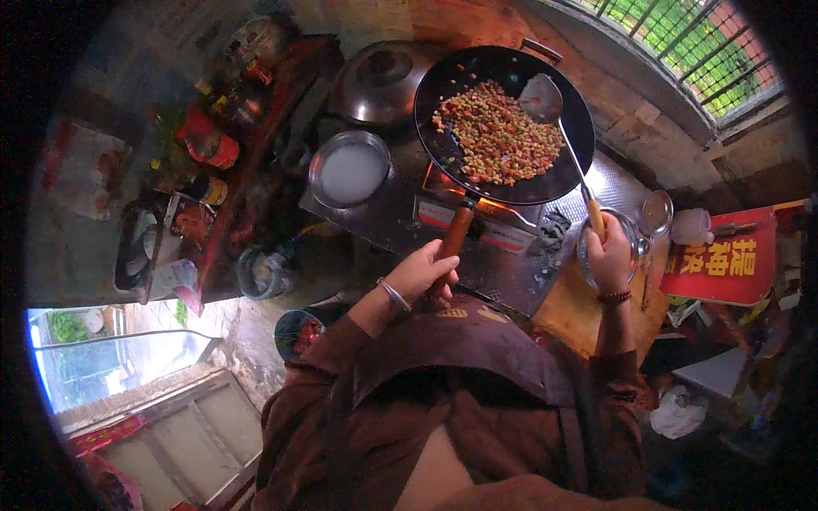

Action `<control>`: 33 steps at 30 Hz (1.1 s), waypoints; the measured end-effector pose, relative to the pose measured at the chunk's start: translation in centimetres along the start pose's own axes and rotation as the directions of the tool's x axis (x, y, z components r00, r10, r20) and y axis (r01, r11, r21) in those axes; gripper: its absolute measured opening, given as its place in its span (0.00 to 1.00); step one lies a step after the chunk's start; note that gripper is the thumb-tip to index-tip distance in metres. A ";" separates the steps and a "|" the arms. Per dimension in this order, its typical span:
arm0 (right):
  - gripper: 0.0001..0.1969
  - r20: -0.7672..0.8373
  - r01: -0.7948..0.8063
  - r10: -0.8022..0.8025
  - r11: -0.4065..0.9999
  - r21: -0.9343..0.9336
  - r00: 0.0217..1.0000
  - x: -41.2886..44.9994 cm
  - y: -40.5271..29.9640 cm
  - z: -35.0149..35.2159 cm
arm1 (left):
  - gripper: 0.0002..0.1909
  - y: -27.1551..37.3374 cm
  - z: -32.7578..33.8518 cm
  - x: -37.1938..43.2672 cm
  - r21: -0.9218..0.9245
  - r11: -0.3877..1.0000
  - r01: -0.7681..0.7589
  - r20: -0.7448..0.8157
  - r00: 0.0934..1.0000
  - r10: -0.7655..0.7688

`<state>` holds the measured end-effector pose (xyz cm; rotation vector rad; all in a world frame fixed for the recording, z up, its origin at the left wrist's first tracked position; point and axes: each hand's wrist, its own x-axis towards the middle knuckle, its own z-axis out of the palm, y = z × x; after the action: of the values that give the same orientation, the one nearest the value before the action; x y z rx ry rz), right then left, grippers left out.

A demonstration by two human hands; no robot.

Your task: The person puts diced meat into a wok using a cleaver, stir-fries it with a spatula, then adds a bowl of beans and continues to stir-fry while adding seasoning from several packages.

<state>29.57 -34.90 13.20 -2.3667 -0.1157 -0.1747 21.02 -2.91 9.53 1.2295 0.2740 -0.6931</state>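
My left hand (427, 271) is wrapped around the wooden handle (457, 231) of a black wok (441, 150). The wok sits over a gas stove (441, 207), where an orange flame glows beneath it. Inside lies a heap of small pale beans with diced reddish pieces (505, 137), mostly in the middle and left. In my right hand (608, 250) is the wooden grip of a metal wok spatula (575, 156). Its blade rests at the right side of the wok's inside, at the edge of the heap.
A metal basin of whitish liquid (350, 169) stands left of the stove, below a domed lid (380, 80). Near my right hand are a wooden cutting board (569, 306), a metal bowl (583, 255) partly hidden by that hand, and a red sign (722, 262). Jars and packets crowd a shelf (255, 153).
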 end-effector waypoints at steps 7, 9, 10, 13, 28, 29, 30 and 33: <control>0.21 -0.004 0.147 -0.153 0.960 -0.239 0.988 7.4 -0.3 1.2 | 0.15 -0.3 0.5 0.0 -0.142 0.989 0.045 0.026 0.999 -0.042; 0.21 0.023 0.293 -0.298 0.914 -0.281 0.954 9.3 -0.9 1.4 | 0.16 -0.2 0.8 0.1 -0.106 0.994 0.036 0.016 0.999 -0.035; 0.21 0.030 0.300 -0.304 0.912 -0.280 0.952 9.5 -2.9 1.2 | 0.16 -0.2 1.0 0.0 -0.109 0.994 0.031 0.006 1.000 -0.030; 0.20 0.233 0.391 -0.315 0.694 -0.605 0.920 9.3 -7.6 1.1 | 0.16 -0.6 1.2 -0.1 -0.106 0.994 0.020 -0.009 1.000 -0.021; 0.17 0.263 0.546 -0.523 0.514 -0.661 0.811 11.0 -10.4 -3.0 | 0.17 -0.5 1.2 -0.3 -0.118 0.993 0.025 -0.014 1.000 -0.026; 0.17 0.266 0.549 -0.526 0.507 -0.665 0.808 11.5 -10.4 -2.4 | 0.17 -0.4 1.3 -0.2 -0.108 0.994 0.026 -0.014 1.000 -0.028; 0.17 0.233 0.468 -0.447 0.538 -0.702 0.864 11.5 -11.0 -1.2 | 0.17 -0.3 1.3 -0.1 -0.113 0.993 0.024 -0.012 1.000 -0.025; 0.18 0.211 0.378 -0.346 0.540 -0.752 0.914 10.1 -12.4 2.9 | 0.18 -0.6 1.2 -0.3 -0.105 0.994 0.014 -0.022 1.000 -0.017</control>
<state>38.16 -23.65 21.27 -3.2096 -0.6912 -0.4637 20.22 -3.99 9.61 1.1365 0.3349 -0.6702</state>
